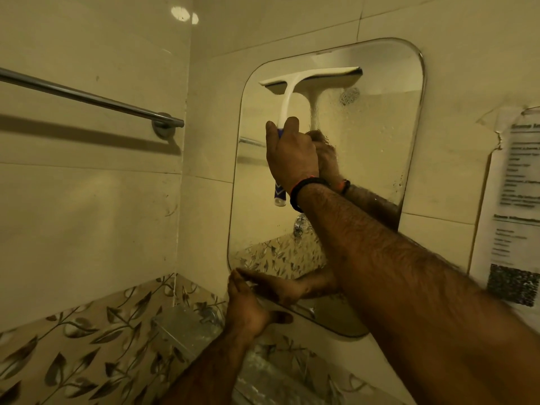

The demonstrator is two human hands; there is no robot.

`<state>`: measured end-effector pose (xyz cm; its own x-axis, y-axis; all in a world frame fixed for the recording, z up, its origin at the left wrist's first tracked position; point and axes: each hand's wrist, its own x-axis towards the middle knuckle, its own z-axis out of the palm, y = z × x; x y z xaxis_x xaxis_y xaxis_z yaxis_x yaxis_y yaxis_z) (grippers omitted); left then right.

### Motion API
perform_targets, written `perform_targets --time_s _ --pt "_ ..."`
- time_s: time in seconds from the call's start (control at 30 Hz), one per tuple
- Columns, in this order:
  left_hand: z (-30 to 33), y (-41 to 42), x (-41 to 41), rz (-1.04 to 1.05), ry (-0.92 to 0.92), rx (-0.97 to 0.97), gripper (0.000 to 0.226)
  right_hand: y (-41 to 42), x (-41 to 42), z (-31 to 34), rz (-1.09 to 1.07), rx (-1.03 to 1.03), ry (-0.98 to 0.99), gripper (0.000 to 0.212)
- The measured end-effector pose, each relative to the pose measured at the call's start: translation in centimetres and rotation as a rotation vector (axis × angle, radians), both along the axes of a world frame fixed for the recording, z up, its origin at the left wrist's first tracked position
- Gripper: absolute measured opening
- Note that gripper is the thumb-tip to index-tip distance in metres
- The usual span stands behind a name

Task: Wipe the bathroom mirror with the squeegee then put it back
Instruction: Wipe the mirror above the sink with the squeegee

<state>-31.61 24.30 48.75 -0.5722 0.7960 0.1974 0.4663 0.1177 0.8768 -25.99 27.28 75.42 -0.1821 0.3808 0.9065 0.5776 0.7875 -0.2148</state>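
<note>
Squeegee (295, 92) held against the upper part of the wall-mounted mirror (380, 147), blade edge touching the glass just below the mirror's top rim. The right hand (290, 159) is clenched around the blue-and-white handle, below the crossbar. The left hand (248, 305) rests with straight fingers at the mirror's lower-left edge, grasping nothing. Water droplets show on the glass right of the handle. The tool appears light and rigid, with a soft blade; the wet handle may be slippery, so a mid-handle grip seems best. The mirror is fragile: moderate, even pressure is advisable. A towel bar (87, 96) lies left of the mirror.
</note>
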Motion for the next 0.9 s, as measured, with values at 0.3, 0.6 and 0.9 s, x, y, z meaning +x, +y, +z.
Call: perform_targets --time_s 0.3,0.6,0.9 --pt "0.4 0.1 -0.4 -0.019 -0.052 0.021 0.161 0.3 -0.4 -0.2 -0.022 -0.013 0.033 0.036" --pt "0.4 0.1 -0.9 -0.066 -0.059 0.035 0.161 0.1 -0.6 -0.5 0.081 -0.056 0.138 0.034" --pt "1.5 0.8 -1.6 -0.030 -0.156 0.075 0.155 0.4 -0.6 -0.6 -0.006 0.017 0.020 0.035"
